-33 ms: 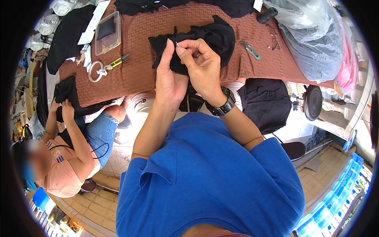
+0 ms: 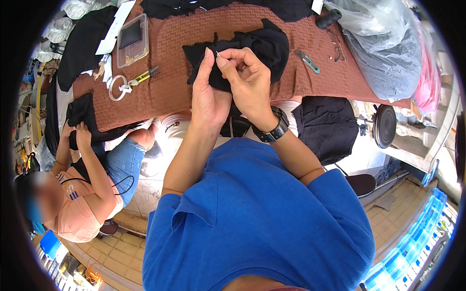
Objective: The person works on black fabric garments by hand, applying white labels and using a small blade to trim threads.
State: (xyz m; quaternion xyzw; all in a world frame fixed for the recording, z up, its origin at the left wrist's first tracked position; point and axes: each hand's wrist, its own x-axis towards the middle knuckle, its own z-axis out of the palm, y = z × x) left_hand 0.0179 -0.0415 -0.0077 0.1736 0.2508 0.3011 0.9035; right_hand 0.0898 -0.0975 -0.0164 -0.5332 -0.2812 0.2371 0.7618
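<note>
Both my hands meet over a crumpled black cloth (image 2: 273, 46) on the table. My left hand (image 2: 211, 99) has its thumb raised and its fingers curled behind, closed at the tips. Thumb and forefinger of my right hand (image 2: 248, 87) pinch close beside that thumb. A tiny pale tip shows between the two hands, too small to name. What the left fingers hold, if anything, is hidden. To the left lie yellow thread snips (image 2: 144, 76) tied to a white ring (image 2: 116, 89). Teal thread snips (image 2: 309, 62) rest to the right.
A brown textured cloth (image 2: 170, 97) covers the table. On it are a clear plastic box (image 2: 132, 57) with a black pad, a black thread spool (image 2: 328, 19) and eyeglasses (image 2: 336, 47). Filled plastic bags (image 2: 383, 53) crowd the right end. A person (image 2: 90, 203) at lower left handles black cloth.
</note>
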